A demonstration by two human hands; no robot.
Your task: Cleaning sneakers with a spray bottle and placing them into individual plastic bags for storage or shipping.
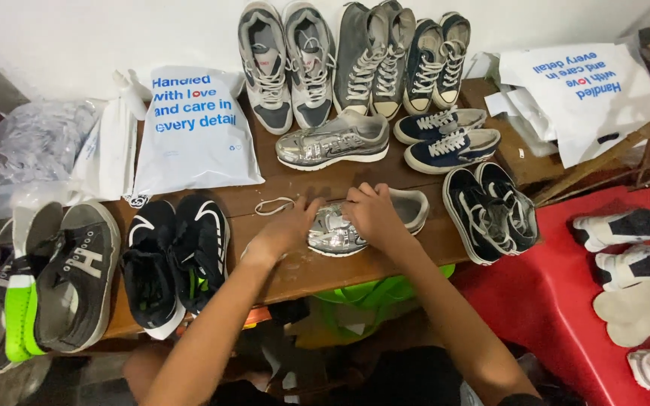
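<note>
Both hands cover much of the silver shoe point(370, 225) at the tabletop's point(295, 271) front edge: the right hand point(374, 214) has its fingers clamped over the top, the left hand point(287, 229) fingers spread against its toe. A white lace point(272, 204) lies beside it, black sneakers point(174, 256) to the left.

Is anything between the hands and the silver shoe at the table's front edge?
Nothing visible: the left hand and right hand both rest directly on the silver shoe. A loose white lace lies just left of it.

Both forearms are bare, with no sleeves, rings or watch on either hand point(374, 214).
</note>
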